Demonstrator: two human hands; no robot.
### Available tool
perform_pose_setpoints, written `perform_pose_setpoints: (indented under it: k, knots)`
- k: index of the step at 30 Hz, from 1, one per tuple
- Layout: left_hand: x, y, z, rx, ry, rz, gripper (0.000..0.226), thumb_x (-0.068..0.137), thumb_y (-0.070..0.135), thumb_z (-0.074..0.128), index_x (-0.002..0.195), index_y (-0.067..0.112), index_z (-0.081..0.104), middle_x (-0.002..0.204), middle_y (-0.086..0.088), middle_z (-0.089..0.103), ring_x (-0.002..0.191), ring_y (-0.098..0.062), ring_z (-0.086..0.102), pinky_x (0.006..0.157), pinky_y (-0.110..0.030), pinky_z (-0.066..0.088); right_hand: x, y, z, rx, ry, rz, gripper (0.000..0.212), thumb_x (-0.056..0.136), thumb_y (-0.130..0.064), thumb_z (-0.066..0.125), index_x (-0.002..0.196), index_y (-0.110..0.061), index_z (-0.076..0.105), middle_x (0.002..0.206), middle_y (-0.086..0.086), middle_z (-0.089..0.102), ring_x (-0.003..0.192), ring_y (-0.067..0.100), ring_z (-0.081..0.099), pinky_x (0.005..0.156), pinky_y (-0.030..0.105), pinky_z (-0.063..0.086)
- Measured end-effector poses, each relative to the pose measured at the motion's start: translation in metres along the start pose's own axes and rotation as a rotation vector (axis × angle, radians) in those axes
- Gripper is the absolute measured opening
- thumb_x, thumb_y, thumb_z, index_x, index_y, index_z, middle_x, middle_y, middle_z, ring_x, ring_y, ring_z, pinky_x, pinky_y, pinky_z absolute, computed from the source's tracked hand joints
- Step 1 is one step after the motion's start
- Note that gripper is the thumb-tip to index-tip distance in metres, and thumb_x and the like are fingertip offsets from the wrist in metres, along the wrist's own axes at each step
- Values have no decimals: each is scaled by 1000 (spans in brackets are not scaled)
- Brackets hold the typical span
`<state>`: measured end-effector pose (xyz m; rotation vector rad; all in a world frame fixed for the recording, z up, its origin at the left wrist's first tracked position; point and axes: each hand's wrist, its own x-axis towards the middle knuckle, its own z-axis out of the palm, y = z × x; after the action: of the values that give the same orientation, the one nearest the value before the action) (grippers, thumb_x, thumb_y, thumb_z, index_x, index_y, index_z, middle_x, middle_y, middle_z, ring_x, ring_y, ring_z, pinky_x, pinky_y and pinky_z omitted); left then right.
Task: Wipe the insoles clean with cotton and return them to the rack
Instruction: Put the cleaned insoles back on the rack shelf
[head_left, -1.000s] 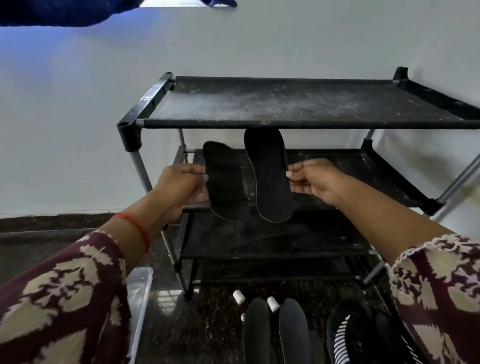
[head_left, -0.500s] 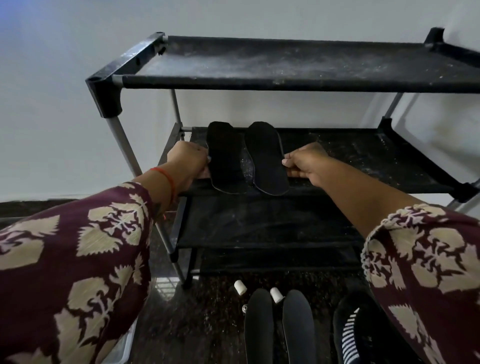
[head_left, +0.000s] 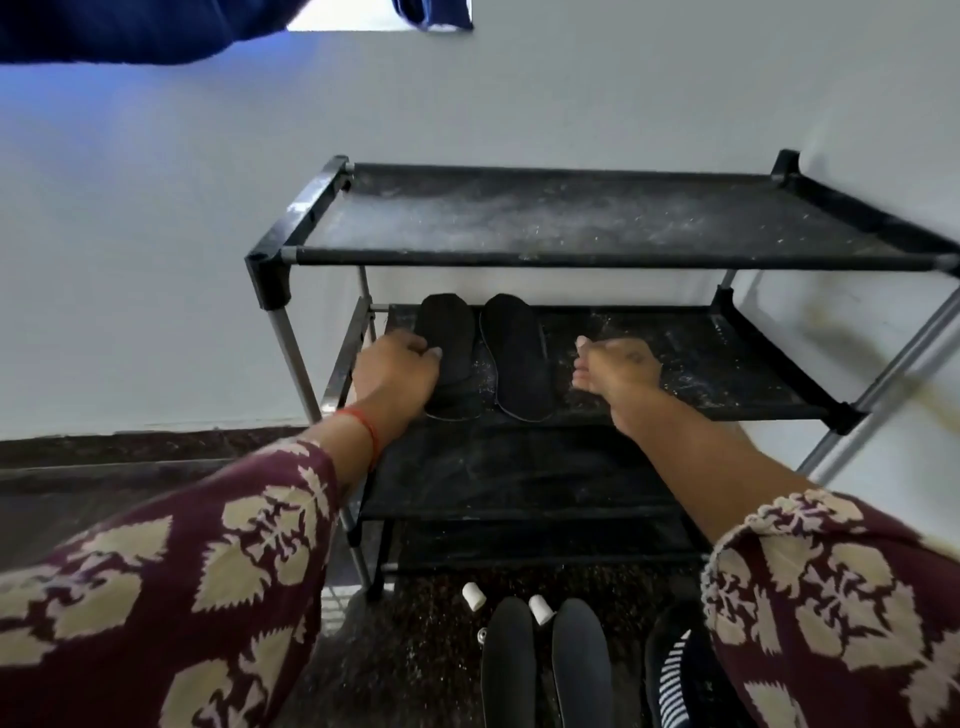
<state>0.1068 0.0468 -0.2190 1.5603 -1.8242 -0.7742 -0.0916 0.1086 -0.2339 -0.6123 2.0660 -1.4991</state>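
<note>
Two insoles lie side by side on your rack's (head_left: 519, 258) middle shelf | left insole (head_left: 451, 358) under your left hand's (head_left: 397, 371) fingertips | right insole (head_left: 519, 358) released, right hand (head_left: 615, 371) loose beside it | risk: your sleeve may drag one off.

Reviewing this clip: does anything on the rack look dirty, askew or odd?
Yes. The rack's top shelf carries a whitish dusty smear, and pale specks dot the second shelf around the two insoles. The insoles lie flat and roughly parallel; the left hand rests on one.
</note>
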Motion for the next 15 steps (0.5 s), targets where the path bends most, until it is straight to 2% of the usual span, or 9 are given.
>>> perform_pose_setpoints:
  k: [2,6,9,12,15]
  knots:
    - [-19,3,-2,-55,2,14,31,90,32,59,117,18,65,109,-5,69,99,-27,64,93,-33,49,-19,-2,-18,64,4,21,26,90,-26,59,68,-14,57,82,7,67,79,21,68,84,35,56]
    - [-65,-5,0,-187,-11,-6,28,89,30,62,113,17,66,91,3,67,92,-26,65,87,-42,54,-58,16,-47,101,-4,65,25,90,-26,60,68,-13,60,78,6,66,78,21,67,86,36,54]
    - [-98,-23,13,-188,-55,-34,27,89,31,62,112,18,67,89,4,66,90,-22,65,86,-40,54,-83,48,-61,87,-2,94,25,90,-23,61,67,-13,62,74,6,65,75,21,65,82,34,55]
    - [-121,-48,34,-169,-102,-76,28,90,31,60,114,18,66,92,3,68,90,-22,65,88,-38,53,-99,93,-64,59,-25,145,23,90,-23,61,75,-6,66,78,9,65,79,23,65,68,23,54]
    - [-137,-77,60,-95,-157,-108,30,91,31,59,118,18,64,104,2,68,100,-18,62,87,-25,46,-104,143,-60,12,-36,217,27,90,-26,61,81,-1,67,79,10,66,81,24,66,61,20,50]
